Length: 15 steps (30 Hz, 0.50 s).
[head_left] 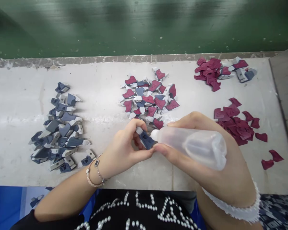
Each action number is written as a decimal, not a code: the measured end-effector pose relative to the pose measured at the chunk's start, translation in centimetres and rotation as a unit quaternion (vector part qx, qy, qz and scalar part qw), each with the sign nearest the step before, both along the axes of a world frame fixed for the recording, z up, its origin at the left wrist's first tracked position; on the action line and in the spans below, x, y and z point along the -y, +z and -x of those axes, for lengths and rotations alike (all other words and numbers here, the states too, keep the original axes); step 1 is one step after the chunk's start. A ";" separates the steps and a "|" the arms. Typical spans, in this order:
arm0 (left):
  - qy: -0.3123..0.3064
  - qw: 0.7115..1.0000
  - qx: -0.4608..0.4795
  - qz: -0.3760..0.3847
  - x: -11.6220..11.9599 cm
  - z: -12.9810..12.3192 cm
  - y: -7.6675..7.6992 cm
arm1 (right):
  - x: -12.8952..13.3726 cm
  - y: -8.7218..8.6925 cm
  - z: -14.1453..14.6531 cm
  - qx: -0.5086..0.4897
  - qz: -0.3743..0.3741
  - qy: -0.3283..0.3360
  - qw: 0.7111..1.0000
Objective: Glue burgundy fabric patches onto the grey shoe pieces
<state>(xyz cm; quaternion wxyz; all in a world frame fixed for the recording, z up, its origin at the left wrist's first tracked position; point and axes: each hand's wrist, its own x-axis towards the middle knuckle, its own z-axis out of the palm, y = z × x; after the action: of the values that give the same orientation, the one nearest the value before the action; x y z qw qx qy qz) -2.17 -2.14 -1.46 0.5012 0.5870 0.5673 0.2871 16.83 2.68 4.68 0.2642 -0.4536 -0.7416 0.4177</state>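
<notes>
Mainly, the risk sits where the two hands meet, at the centre of the clock. There the left hand (124, 150) has its thumb and fingers clamped on a small grey part (147, 140), while the right hand (199, 172) is closed around a soft-looking bottle (199, 148) at the part's 3 o'clock, its white cap (155, 135) towards 9. Whether the tip touches the part or stops just beside it, I can't tell. Too hard a squeeze could push out too much and wet the left fingertips, which sit right beside the tip; a slick grip might then let the part twist or drop. A tilted part could also catch any fluid on its edge rather than in its hollow. At 12, the red-topped pile (148, 99) lies close to the fingers, so a careless knuckle could shift it, and stray drips might stick neighbours together. Between 8 and 9, a loose part (87, 159) lies near the bracelets (96, 172), which could nudge it towards the grey pile (60, 131) at 9.
</notes>
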 end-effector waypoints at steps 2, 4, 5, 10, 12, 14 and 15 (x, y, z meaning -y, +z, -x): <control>-0.003 1.000 0.009 0.000 0.0 0.1 -0.1 | 0.1 -0.1 0.0 -0.009 0.003 0.019 1.000; -0.005 1.000 0.013 -0.006 0.1 0.1 -0.1 | 0.1 -0.1 0.0 -0.016 0.007 0.033 0.999; -0.005 1.000 0.012 -0.012 0.1 0.1 -0.1 | 0.2 -0.1 0.0 -0.016 0.008 0.035 0.999; -0.006 1.000 0.013 -0.024 -0.1 0.2 0.0 | 0.2 0.0 -0.3 -0.012 0.007 0.049 0.999; -0.006 1.000 0.017 -0.021 -0.1 0.3 -0.1 | 0.1 0.1 -0.3 -0.013 0.010 0.056 0.998; -0.005 1.000 0.017 -0.018 -0.1 0.3 -0.1 | 0.1 0.1 -0.4 -0.016 0.016 0.061 0.998; -0.004 1.000 0.015 -0.018 -0.1 0.3 -0.2 | 0.1 0.2 -0.4 -0.018 0.019 0.062 0.998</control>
<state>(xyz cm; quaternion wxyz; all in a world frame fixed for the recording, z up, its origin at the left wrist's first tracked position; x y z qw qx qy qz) -2.48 -2.08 -1.62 0.4999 0.5938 0.5521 0.3042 17.25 2.55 4.84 0.2428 -0.4043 -0.7551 0.4554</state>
